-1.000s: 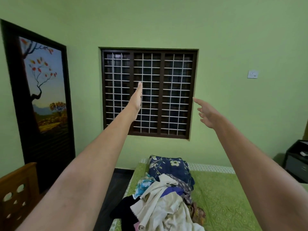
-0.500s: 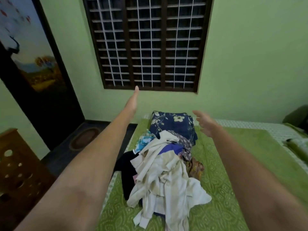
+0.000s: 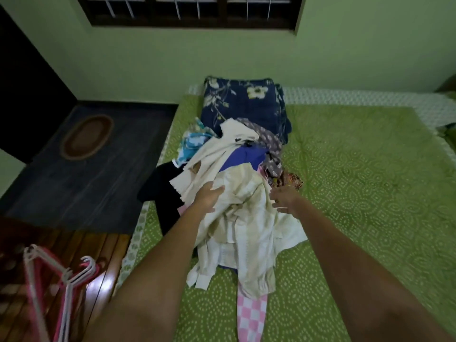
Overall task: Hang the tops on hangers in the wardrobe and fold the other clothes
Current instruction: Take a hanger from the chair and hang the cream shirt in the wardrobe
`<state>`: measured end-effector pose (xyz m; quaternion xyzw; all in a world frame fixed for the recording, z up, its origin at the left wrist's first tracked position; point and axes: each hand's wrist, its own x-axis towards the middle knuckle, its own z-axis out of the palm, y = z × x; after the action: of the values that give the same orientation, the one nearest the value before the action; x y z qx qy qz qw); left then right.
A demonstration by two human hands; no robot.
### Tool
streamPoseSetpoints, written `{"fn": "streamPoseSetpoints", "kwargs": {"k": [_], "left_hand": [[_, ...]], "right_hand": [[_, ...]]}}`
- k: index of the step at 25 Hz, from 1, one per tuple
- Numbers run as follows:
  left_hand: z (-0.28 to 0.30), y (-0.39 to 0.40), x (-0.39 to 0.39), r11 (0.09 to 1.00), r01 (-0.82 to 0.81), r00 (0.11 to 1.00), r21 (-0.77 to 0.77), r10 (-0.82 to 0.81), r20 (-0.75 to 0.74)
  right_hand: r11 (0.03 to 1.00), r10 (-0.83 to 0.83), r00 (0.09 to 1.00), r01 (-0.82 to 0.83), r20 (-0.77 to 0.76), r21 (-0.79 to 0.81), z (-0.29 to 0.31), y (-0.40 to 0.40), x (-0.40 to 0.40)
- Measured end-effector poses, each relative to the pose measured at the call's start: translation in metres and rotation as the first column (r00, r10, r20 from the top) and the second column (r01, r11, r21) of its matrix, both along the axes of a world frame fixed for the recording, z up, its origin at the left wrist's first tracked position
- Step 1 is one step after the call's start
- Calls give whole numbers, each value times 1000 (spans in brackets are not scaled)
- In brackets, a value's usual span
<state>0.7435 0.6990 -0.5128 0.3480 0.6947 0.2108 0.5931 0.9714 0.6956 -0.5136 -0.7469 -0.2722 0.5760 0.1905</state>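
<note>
Both hands reach the clothes pile point(image 3: 237, 193) on the green bed point(image 3: 357, 181): left hand point(image 3: 208, 197) flat on cream cloth, right hand point(image 3: 283, 198) loosely curled, grip unclear.

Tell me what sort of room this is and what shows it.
Most likely a bedroom in a home. A bed with a green patterned cover fills the view, a navy floral pillow lies at its head by the wall, and a pile of clothes sits on it, with plastic hangers nearby.
</note>
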Motion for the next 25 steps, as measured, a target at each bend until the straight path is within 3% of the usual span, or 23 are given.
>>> {"fn": "streamPoseSetpoints", "kwargs": {"k": [4, 6, 9, 11, 13, 14, 16, 19, 22, 25], "left_hand": [[-77, 21, 6, 991, 129, 984, -22, -130, -121], [-94, 29, 9, 976, 216, 960, 9, -210, -187], [-103, 44, 18, 926, 364, 898, 104, -319, -305], [-94, 50, 31, 878, 458, 848, 142, -383, -366], [-80, 52, 45, 854, 480, 834, 202, -372, -407], [-71, 55, 48, 850, 452, 854, 272, -325, -406], [-49, 67, 43, 831, 387, 891, 399, -227, -392], [6, 79, 20, 795, 368, 920, 481, -239, -309], [84, 69, 18, 698, 511, 849, 501, -318, -423], [152, 40, 23, 589, 633, 757, 501, -338, -559]], "right_hand": [[998, -16, 997, 21, -75, 56, -53, 33, -13], [972, 143, 981, -165, 132, 170, -68, 56, -20], [888, 334, 845, -431, 418, 161, -85, 78, -29], [852, 365, 870, -455, 332, 257, -81, 83, -34], [879, 354, 935, -327, -16, 347, -58, 84, -40], [896, 344, 924, -270, -166, 353, -43, 87, -39], [911, 332, 898, -226, -288, 346, -10, 95, -33], [873, 361, 928, -301, -93, 383, 29, 97, -21], [788, 481, 872, -476, 93, 390, 59, 77, -25], [736, 493, 859, -495, 136, 462, 91, 44, -41]]}}
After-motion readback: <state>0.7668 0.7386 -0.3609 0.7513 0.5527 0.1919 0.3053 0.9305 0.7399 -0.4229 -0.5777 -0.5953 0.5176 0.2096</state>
